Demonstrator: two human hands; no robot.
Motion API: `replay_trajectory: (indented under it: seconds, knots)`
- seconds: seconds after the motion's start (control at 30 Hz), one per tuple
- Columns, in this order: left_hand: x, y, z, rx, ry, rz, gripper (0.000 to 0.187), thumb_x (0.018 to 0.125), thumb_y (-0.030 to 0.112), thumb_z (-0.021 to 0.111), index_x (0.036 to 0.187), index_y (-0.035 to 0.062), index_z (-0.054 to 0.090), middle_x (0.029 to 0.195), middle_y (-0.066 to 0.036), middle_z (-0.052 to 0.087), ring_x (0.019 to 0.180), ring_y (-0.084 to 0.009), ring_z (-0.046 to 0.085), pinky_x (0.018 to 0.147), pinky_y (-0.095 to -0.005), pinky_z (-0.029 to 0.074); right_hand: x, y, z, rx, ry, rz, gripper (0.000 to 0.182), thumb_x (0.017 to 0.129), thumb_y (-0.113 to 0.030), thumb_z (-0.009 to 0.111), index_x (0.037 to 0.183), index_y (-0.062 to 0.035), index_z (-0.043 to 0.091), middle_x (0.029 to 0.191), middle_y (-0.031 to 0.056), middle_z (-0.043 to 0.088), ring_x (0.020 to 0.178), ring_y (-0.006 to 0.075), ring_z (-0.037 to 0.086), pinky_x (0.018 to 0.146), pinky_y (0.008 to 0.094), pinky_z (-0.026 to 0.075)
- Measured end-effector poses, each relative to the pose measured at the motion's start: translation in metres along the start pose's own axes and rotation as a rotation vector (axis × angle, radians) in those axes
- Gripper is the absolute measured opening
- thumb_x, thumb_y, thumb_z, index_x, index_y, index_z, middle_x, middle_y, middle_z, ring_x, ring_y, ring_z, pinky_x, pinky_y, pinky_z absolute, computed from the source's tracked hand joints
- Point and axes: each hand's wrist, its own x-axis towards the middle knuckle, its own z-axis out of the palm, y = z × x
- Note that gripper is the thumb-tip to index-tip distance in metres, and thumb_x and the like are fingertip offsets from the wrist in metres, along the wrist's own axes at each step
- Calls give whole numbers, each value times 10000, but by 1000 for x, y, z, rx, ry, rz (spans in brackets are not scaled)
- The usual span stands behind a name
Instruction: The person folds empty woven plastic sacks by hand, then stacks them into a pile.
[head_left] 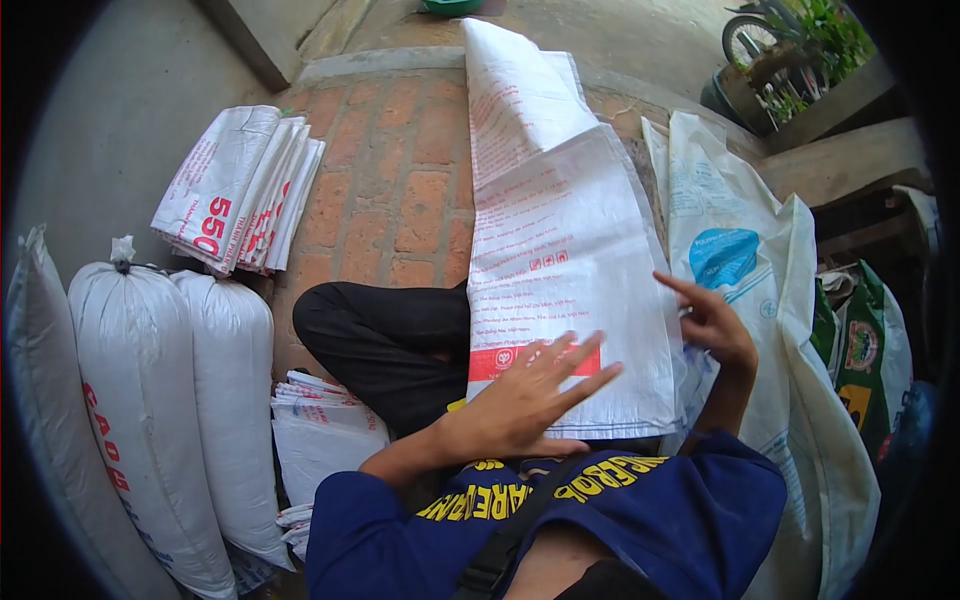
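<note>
The person sits on a brick floor (400, 180) with a white woven plastic sack (560, 270) laid flat over the lap and stretching away toward the far edge of the paving. The left hand (520, 400) lies palm-down on the near end of the sack, just over the red printed band, fingers (585, 352) spread wide and flat. The right hand (715, 325) sits at the sack's right edge, fingers loosely spread, the index stretched out along the edge; whether the thumb pinches the fabric cannot be told.

To do the flattening well, it seems best to keep the left palm pressing as an anchor while the right hand draws the edge straight, so that the layers line up and no crease is trapped before a fold.

On the left stand three filled, tied sacks (140, 400), bulging; their contents are hidden. A folded stack of empty sacks (240, 190) lies on the bricks beyond them, and another folded pile (325, 425) lies beside the knee. On the right, more empty sacks with a blue mark (730, 250) lie loose, apparently unfilled, next to green printed bags (865, 350).
</note>
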Motion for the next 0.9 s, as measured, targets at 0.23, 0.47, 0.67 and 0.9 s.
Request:
replay_trajectory:
  seconds: [0.23,0.47,0.67,0.9]
  knots:
    - [-50,-17,23,372,134,-327,813,670,64,637,1436,86,369,1409,-254,413,1261,-430,444,1034,-501,363,29,-17,29,463,180,-235,655,787,18,631,1409,-9,428,1039,35,625,795,96,581,753,204,465]
    - [-29,-16,-9,376,420,-223,564,828,313,699,1255,-18,535,1239,-221,578,1120,-365,579,935,-448,450,20,-42,39,-55,-116,-537,825,729,-41,771,1440,-48,353,1295,151,560,1120,201,576,915,302,462]
    - [-26,-10,4,558,266,-198,597,779,240,673,1311,23,509,1253,-204,569,1097,-340,585,950,-437,444,19,-37,37,-8,16,-520,767,684,-63,818,1364,2,470,1230,124,613,1091,162,593,920,290,467]
    - [-50,0,-27,567,472,-443,282,751,40,603,1030,0,603,1001,-134,647,950,-297,639,854,-408,484,21,4,19,472,124,-654,1185,542,-76,895,1503,-30,204,1078,67,523,927,152,546,826,237,419]
